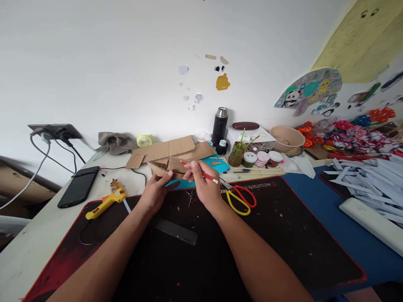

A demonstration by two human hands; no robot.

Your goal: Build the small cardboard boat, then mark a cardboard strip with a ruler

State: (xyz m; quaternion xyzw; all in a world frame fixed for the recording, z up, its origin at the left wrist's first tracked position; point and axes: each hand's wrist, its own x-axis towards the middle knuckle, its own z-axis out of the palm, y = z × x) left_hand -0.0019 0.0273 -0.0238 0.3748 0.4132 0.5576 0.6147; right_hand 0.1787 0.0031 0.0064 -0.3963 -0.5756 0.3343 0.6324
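We are marking a cardboard piece [166, 167] that sits at the far edge of the black mat [283, 235]. Our left hand [155, 191] pinches its near edge to steady it, while our right hand [204, 186] has its grip pressed around a red pen [201, 174]. The scissors [241, 197] lie just right of that hand; a steady line seems needed next

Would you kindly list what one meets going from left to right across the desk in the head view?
black phone → yellow glue gun → left hand on a cardboard piece → right hand holding a red pen → scissors → beige bowl → white paper strips.
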